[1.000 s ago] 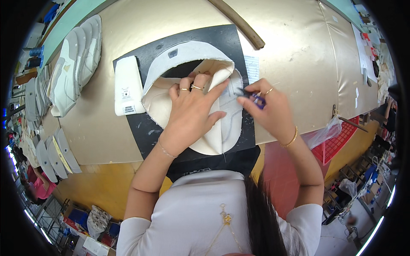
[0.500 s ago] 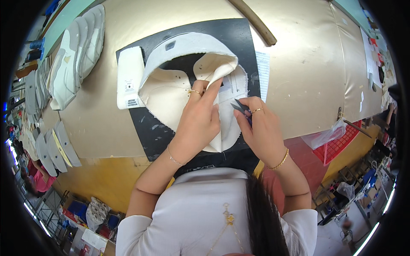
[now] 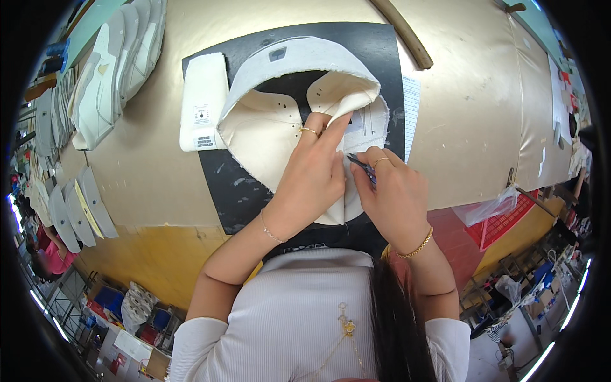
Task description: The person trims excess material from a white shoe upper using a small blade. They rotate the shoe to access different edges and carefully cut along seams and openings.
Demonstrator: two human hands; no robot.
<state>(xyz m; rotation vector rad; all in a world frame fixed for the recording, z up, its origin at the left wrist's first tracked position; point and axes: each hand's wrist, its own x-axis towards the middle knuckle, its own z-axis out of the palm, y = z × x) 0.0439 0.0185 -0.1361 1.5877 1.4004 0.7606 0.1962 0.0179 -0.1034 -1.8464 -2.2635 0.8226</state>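
Snips point(image 3: 360, 163) with dark blades are gripped in the right hand point(image 3: 396, 194) in the head view, their tips close beside the left hand point(image 3: 312, 169), which pinches a fold of the cream-and-grey sewn piece point(image 3: 258, 137) lying on the black board point(image 3: 223, 207). The nearness of blades and fingers looks like the main hazard: a slip of either hand could nick a knuckle. Should the pinched fold slacken, the points might catch the lining and cut into it. The piece seems loosely laid rather than fixed, so a hard tug could probably skew it across the board. Hard to make out are the left fingertips, tucked under the fold; whether the blades touch cloth, or are parted; most of the handle, only a glimpse of purple inside the grip; and whatever lies beneath both hands. The stack of pale pieces point(image 3: 118, 70) at far left is cut off by the upper edge.
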